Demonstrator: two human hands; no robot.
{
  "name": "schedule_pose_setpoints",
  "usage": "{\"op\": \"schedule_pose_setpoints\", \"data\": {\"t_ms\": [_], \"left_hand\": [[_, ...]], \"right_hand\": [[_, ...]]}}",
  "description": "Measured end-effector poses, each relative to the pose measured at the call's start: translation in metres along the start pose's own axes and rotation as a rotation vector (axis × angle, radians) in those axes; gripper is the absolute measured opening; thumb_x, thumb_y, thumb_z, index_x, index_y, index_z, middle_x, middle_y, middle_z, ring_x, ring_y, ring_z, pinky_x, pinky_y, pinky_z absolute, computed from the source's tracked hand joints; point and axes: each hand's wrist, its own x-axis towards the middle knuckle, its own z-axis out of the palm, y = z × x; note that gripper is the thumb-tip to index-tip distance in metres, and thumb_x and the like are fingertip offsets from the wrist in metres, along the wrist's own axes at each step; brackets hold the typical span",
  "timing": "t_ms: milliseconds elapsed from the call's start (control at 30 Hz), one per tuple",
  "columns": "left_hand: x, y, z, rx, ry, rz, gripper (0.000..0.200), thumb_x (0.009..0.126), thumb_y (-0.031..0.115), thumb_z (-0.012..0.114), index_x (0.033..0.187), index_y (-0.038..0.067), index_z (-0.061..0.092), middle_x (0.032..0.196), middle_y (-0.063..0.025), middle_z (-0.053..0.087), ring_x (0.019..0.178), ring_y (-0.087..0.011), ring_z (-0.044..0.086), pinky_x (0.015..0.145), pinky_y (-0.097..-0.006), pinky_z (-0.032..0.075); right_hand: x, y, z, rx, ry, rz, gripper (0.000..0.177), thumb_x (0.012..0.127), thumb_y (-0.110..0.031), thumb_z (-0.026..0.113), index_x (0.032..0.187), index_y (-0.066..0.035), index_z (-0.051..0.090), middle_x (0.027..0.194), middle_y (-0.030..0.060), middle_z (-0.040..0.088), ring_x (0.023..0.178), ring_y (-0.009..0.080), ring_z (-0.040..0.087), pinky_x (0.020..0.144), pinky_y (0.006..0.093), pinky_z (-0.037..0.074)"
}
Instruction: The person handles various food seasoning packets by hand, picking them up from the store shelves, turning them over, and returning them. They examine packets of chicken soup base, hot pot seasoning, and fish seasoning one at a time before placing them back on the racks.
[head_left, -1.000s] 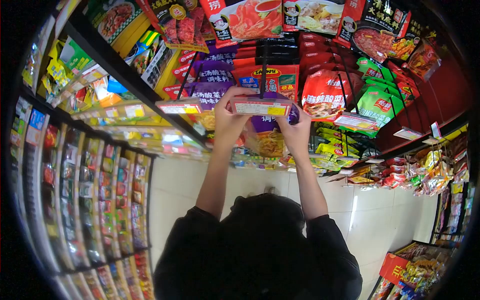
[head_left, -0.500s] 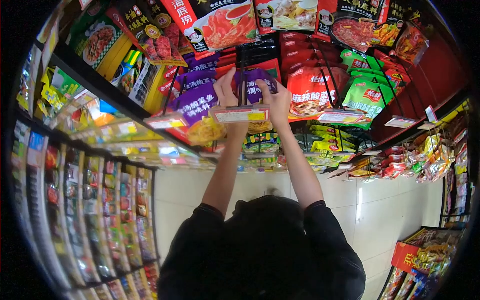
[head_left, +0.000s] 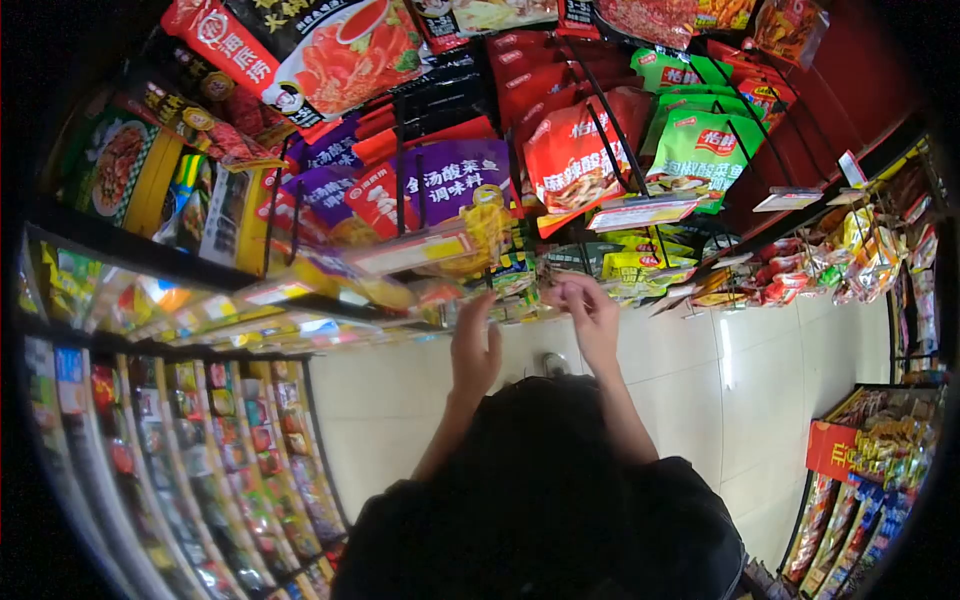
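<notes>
My left hand [head_left: 474, 345] is raised below the upper hooks, its fingers stretched up and the thumb apart, with nothing in it. Beside it, my right hand [head_left: 590, 315] has bent fingers drawn together near the lower green packets [head_left: 515, 275]; blur hides what they hold, if anything. Above both hands hangs a purple fish seasoning packet [head_left: 460, 178], behind a blurred price tag [head_left: 415, 252] at the hook's front. A red seasoning packet [head_left: 578, 160] hangs to its right.
Green packets [head_left: 705, 155] hang further right, and a large red hotpot packet [head_left: 350, 55] is higher up. Black hooks with price tags [head_left: 645, 212] jut toward me. A goods shelf [head_left: 210, 440] stands at left, a display with a red sign [head_left: 845, 448] at right. Tiled floor [head_left: 680, 380] lies below.
Both hands have come down and away from the purple packets and their price tag to below the hook. The view has shifted, so the upper shelf sits further left and higher.
</notes>
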Motion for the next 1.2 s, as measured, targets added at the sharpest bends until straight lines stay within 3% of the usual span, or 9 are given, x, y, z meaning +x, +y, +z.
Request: {"op": "schedule_pose_setpoints", "data": {"t_ms": [100, 233, 300, 433, 600, 633, 733, 933, 1200], "left_hand": [[-0.029, -0.014, 0.001, -0.022, -0.051, -0.116, 0.033, 0.089, -0.005, 0.054, 0.119, 0.002, 0.064, 0.113, -0.0157, 0.067, 0.105, -0.0334, 0.064, 0.093, -0.0431, 0.05], [-0.024, -0.032, -0.05, 0.141, 0.274, 0.004, 0.021, 0.091, -0.004, 0.056, 0.108, 0.002, 0.065, 0.101, -0.0142, 0.067, 0.096, -0.0314, 0.065, 0.089, -0.0383, 0.051], [-0.012, -0.053, -0.082, -0.002, 0.452, -0.039, 0.02, 0.095, 0.002, 0.058, 0.114, 0.001, 0.063, 0.111, -0.0133, 0.063, 0.104, -0.0283, 0.061, 0.093, -0.0394, 0.049], [0.026, -0.043, -0.121, 0.139, 0.529, -0.119, 0.048, 0.097, 0.003, 0.058, 0.143, 0.005, 0.045, 0.14, -0.0122, 0.043, 0.125, -0.0242, 0.048, 0.102, -0.0366, 0.046], [0.004, -0.052, -0.087, 0.031, 0.373, -0.291, 0.043, 0.098, 0.01, 0.059, 0.139, 0.004, 0.048, 0.137, -0.0105, 0.051, 0.121, -0.0231, 0.052, 0.098, -0.0352, 0.046], [-0.01, -0.064, -0.069, 0.079, 0.405, -0.258, 0.034, 0.098, 0.013, 0.061, 0.13, 0.003, 0.056, 0.131, -0.0104, 0.056, 0.116, -0.0211, 0.055, 0.094, -0.035, 0.047], [-0.038, -0.048, -0.027, 0.036, 0.166, -0.228, 0.017, 0.097, 0.01, 0.059, 0.112, 0.004, 0.064, 0.103, -0.0081, 0.065, 0.093, -0.0202, 0.063, 0.079, -0.0332, 0.052], [-0.044, -0.007, 0.013, -0.082, -0.173, -0.161, 0.009, 0.095, 0.005, 0.06, 0.101, 0.004, 0.067, 0.096, -0.0108, 0.066, 0.087, -0.0233, 0.066, 0.072, -0.0319, 0.053], [-0.037, -0.007, 0.009, -0.049, -0.184, -0.111, 0.011, 0.093, 0.001, 0.06, 0.101, 0.004, 0.067, 0.095, -0.0107, 0.064, 0.085, -0.0229, 0.065, 0.071, -0.0322, 0.054]], "right_hand": [[-0.01, 0.027, -0.031, 0.136, 0.072, 0.115, 0.024, 0.104, -0.018, 0.055, 0.117, -0.001, 0.065, 0.096, 0.0072, 0.068, 0.083, 0.0127, 0.067, 0.071, 0.0278, 0.057], [-0.016, 0.049, -0.07, 0.103, 0.168, 0.113, 0.027, 0.105, -0.025, 0.054, 0.117, -0.003, 0.066, 0.09, 0.0051, 0.066, 0.077, 0.0125, 0.066, 0.068, 0.0292, 0.058], [-0.017, 0.042, -0.08, 0.076, 0.196, 0.105, 0.027, 0.105, -0.022, 0.054, 0.116, -0.001, 0.066, 0.089, 0.0057, 0.065, 0.076, 0.0126, 0.064, 0.068, 0.0284, 0.058], [-0.016, 0.037, -0.085, 0.065, 0.226, 0.111, 0.024, 0.105, -0.017, 0.052, 0.115, 0.0, 0.065, 0.09, 0.0055, 0.064, 0.075, 0.0137, 0.064, 0.066, 0.0286, 0.058], [-0.015, 0.03, -0.088, 0.065, 0.251, 0.097, 0.026, 0.104, -0.02, 0.055, 0.119, -0.002, 0.065, 0.095, 0.0068, 0.066, 0.087, 0.0136, 0.065, 0.07, 0.0291, 0.057], [-0.011, 0.028, -0.086, 0.082, 0.284, 0.066, 0.027, 0.104, -0.021, 0.056, 0.12, -0.001, 0.065, 0.097, 0.0068, 0.067, 0.089, 0.0142, 0.066, 0.074, 0.0295, 0.057], [0.014, -0.005, -0.077, 0.256, 0.273, 0.002, 0.034, 0.103, -0.023, 0.056, 0.128, 0.0, 0.061, 0.118, 0.0107, 0.064, 0.112, 0.0206, 0.062, 0.098, 0.0393, 0.052], [0.093, 0.015, -0.062, 1.099, 0.006, 0.151, 0.055, 0.1, -0.022, 0.056, 0.149, -0.005, 0.037, 0.145, 0.0181, 0.045, 0.132, 0.0335, 0.047, 0.115, 0.0506, 0.038], [0.088, 0.017, -0.048, 1.112, -0.089, 0.263, 0.052, 0.099, -0.016, 0.056, 0.147, -0.005, 0.038, 0.138, 0.0227, 0.054, 0.127, 0.0381, 0.056, 0.111, 0.0491, 0.045]]}}
